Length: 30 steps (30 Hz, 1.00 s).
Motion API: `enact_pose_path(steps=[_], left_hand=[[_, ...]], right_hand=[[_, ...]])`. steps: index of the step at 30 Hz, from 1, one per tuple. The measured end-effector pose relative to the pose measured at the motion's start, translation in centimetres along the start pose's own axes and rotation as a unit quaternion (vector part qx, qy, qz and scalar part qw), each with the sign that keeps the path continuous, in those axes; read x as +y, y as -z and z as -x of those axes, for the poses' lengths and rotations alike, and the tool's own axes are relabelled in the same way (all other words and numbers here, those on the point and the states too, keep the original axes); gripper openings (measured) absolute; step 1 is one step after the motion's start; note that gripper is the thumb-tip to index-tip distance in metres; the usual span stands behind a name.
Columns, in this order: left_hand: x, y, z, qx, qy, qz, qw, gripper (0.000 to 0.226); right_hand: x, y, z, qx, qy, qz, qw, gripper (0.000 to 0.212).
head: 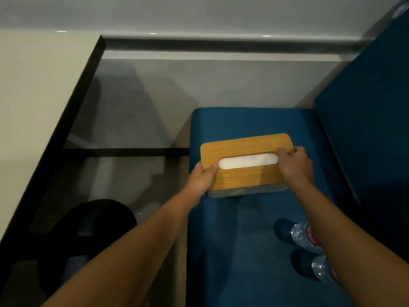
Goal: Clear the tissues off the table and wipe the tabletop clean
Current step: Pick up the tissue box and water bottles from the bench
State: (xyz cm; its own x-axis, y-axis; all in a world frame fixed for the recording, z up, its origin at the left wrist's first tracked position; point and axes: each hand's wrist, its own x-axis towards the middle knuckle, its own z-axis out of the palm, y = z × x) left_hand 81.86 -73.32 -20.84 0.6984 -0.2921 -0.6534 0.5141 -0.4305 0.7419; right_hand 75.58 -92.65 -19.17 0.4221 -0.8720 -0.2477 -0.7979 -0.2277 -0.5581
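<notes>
tissue box (245,176), tissues (247,161) inside, L hand (200,180), R hand (295,165) gripping ends

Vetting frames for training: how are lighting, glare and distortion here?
Head view: dim; the tissue box, gripped by left hand and right hand, fairly sharp; small glare dots on the glossy ledge; wide-angle bowing toward the edges; water bottles slightly soft.
</notes>
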Motion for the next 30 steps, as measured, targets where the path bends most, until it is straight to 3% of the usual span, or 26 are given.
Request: enact_pose_path(steps=[9,17,24,30], left_hand=[[8.7,10.0,8.9,0.077,-0.081,-0.01,0.994,0.046],[12.3,21.2,21.6,0.179,-0.139,-0.002,0.974,0.049],[5.7,31.6,31.8,0.29,-0.089,0.085,0.949,0.046],[-4.6,38.2,41.4,0.403,-0.044,0.143,0.903,0.047]], right_hand=[[-11.6,6.1,8.2,0.044,0.121,-0.074,0.989,0.046],[-21.3,10.1,20.1,0.005,0.241,-0.166,0.956,0.039],[-26.1,6.8,33.2,-0.1,0.337,-0.178,0.919,0.037],[-27.3,1.5,46.6,-0.209,0.407,-0.132,0.879,0.044]])
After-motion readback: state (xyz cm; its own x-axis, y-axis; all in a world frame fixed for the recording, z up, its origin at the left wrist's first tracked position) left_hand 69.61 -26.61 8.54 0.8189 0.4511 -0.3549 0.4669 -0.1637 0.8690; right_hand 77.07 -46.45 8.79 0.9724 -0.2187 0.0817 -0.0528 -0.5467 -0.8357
